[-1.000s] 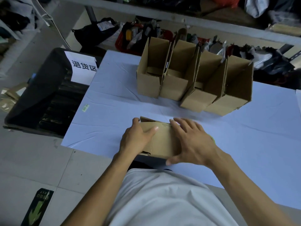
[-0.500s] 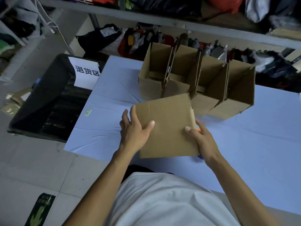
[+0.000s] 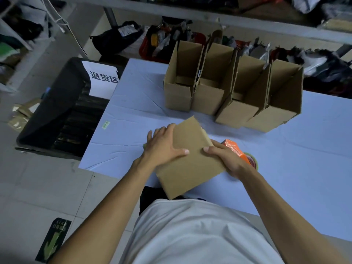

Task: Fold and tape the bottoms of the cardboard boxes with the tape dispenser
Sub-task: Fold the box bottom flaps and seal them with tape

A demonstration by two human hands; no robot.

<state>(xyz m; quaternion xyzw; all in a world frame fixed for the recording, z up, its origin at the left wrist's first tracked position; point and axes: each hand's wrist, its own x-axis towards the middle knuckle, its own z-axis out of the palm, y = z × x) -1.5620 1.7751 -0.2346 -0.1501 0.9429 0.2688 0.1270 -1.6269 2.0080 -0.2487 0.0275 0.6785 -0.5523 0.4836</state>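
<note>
cardboard boxes (image 3: 232, 96): plain brown | tape dispenser (image 3: 235, 149): orange | table (image 3: 304, 159): pale blue | bin (image 3: 57, 115): black

Right hand (image 3: 227, 161) and flat box (image 3: 190, 159) are hiding most of the orange tape dispenser (image 3: 235, 148); left fingertips are lying behind the box.

The light is dim and bluish. A pale blue cloth-covered table (image 3: 304, 168) fills the middle and right, creased in long lines. Left of the hands, beyond the table's edge, stands a black bin (image 3: 57, 111) bearing a white paper sign with dark printed characters (image 3: 102, 80). Below it lies a floor of large grey tiles (image 3: 47, 187) with a green arrow sticker (image 3: 53, 242). Far ahead of the hands runs a grey metal shelf rail (image 3: 209, 16), with dark bags and a red basket (image 3: 146, 48) crowded beneath.
</note>
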